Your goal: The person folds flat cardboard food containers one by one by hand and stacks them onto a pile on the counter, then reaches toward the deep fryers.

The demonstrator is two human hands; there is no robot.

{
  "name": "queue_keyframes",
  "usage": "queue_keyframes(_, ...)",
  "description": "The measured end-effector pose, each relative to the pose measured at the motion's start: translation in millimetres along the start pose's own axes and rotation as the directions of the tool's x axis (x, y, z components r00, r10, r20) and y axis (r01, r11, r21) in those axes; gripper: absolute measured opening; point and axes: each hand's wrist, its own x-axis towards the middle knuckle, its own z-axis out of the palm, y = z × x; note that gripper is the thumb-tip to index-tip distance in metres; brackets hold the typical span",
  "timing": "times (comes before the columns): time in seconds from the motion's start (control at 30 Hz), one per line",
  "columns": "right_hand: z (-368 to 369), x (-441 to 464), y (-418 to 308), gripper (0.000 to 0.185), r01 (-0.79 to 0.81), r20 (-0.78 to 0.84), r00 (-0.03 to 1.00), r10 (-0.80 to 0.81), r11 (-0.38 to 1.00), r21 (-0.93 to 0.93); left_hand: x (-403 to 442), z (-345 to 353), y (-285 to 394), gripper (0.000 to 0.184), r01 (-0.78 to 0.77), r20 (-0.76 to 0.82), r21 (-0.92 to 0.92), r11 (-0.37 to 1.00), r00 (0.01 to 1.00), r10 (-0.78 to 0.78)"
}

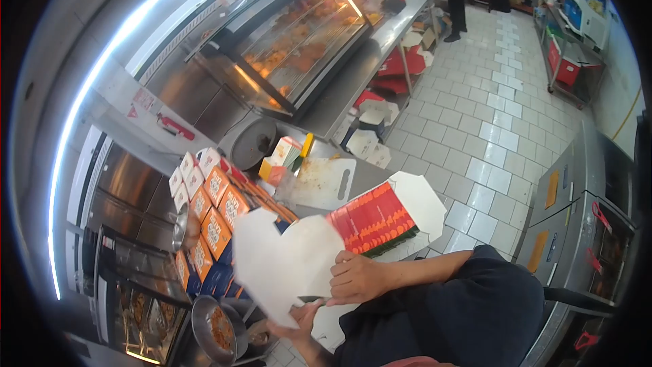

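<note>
A white, partly folded cardboard food box is between my hands, its plain inner side facing up. My left hand pinches its lower edge, thumb and fingers together. Higher up on the right, my right hand is closed on the box's near edge, knuckles upward. Just beyond my right hand lies a stack of flat red printed cartons, with white flaps sticking out on the right. Folded orange boxes are piled to the left, partly covered by the white box.
A white cutting board rests on the metal counter, near a round grey pot. Behind them stands a lit glass food warmer. A metal bowl of food is at lower left. Another person in dark clothes stands far back.
</note>
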Motion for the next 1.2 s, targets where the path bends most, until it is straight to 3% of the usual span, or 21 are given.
queue_keyframes(0.03,-1,-2,3,0.032,0.013,0.018,1.000,-0.013,1.000,-0.002,-4,20,2,0.040,0.088,-0.264,-0.229,0.969,0.953,-0.149)
queue_keyframes(0.1,0,-9,8,0.031,0.004,0.037,0.999,-0.004,1.000,-0.010,-11,25,5,0.032,0.113,-0.470,-0.444,0.889,0.815,-0.339)
queue_keyframes(0.13,0,-12,10,0.030,-0.009,0.056,0.998,0.012,0.999,-0.046,-11,21,6,0.042,0.205,-0.216,-0.491,0.847,0.913,-0.346)
queue_keyframes(0.17,1,-15,9,0.027,-0.075,0.036,0.997,0.073,0.996,0.040,-5,12,2,0.062,0.181,-0.032,-0.265,0.947,0.980,-0.197)
queue_keyframes(0.23,9,-24,6,0.025,-0.175,-0.046,0.982,0.182,0.975,0.137,24,-9,6,0.102,-0.181,0.341,0.091,0.979,0.929,0.140)
queue_keyframes(0.33,15,-31,-8,0.022,-0.405,-0.198,0.857,0.477,0.859,0.314,76,25,69,0.127,0.022,-0.065,-0.146,0.989,0.997,-0.032)
queue_keyframes(0.4,9,-26,-9,0.022,-0.568,0.070,0.689,0.721,0.478,0.670,56,71,62,0.130,0.120,-0.128,-0.100,0.988,0.983,-0.132)
queue_keyframes(0.43,5,-29,-4,0.021,-0.569,0.175,0.733,0.657,0.451,0.687,44,89,59,0.133,0.212,-0.119,-0.111,0.971,0.967,-0.225)
queue_keyframes(0.5,-12,-26,9,0.022,-0.493,0.143,0.820,0.554,0.557,0.669,12,98,41,0.123,0.266,0.019,-0.603,0.752,0.947,-0.320)
queue_keyframes(0.53,-20,-25,16,0.025,-0.388,0.107,0.901,0.421,0.670,0.633,-27,110,-5,0.117,0.360,0.109,-0.808,0.466,0.869,-0.483)
queue_keyframes(0.57,-24,-35,25,0.025,-0.394,0.109,0.897,0.427,0.668,0.632,-65,122,-50,0.111,0.343,0.194,-0.931,0.125,0.755,-0.627)
queue_keyframes(0.6,-26,-52,35,0.028,-0.418,0.185,0.908,0.375,0.806,0.418,-103,126,-102,0.095,0.362,0.358,-0.912,-0.193,0.476,-0.803)
queue_keyframes(0.67,-26,-70,38,0.031,-0.408,0.278,0.894,0.352,0.896,0.177,43,96,28,0.070,0.351,0.213,-0.928,0.125,0.776,-0.593)
queue_keyframes(0.77,-32,-79,30,0.035,-0.385,0.224,0.915,0.337,0.896,0.224,41,122,29,0.076,0.339,0.371,-0.928,-0.154,0.809,-0.455)
queue_keyframes(0.87,-55,-79,28,0.033,-0.408,0.179,0.910,0.373,0.884,0.230,-3,162,32,0.075,0.589,0.514,-0.774,0.233,0.798,-0.315)
queue_keyframes(0.9,-61,-83,26,0.032,-0.562,0.301,0.818,0.491,0.794,0.231,14,157,48,0.073,0.554,0.581,-0.742,0.379,0.812,-0.050)
queue_keyframes(0.93,-67,-85,23,0.032,-0.701,0.419,0.694,0.585,0.681,0.212,-3,170,43,0.073,0.558,0.585,-0.743,0.371,0.810,-0.046)
queue_keyframes(1.0,-80,-80,15,0.028,-0.740,0.435,0.647,0.626,0.654,0.159,-18,189,43,0.066,0.609,0.611,-0.786,-0.108,0.738,-0.286)
queue_keyframes(1.07,-91,-77,9,0.024,-0.769,0.456,0.601,0.656,0.630,0.108,48,178,68,0.062,0.405,0.547,-0.833,-0.378,0.709,-0.446)
queue_keyframes(1.13,-105,-83,4,0.022,-0.790,0.429,0.579,0.693,0.608,0.085,89,192,54,0.063,0.315,0.555,-0.824,-0.472,0.621,-0.553)
queue_keyframes(1.2,-113,-106,8,0.023,-0.801,0.325,0.596,0.734,0.575,0.170,114,213,59,0.068,0.386,0.414,-0.900,-0.202,0.613,-0.673)
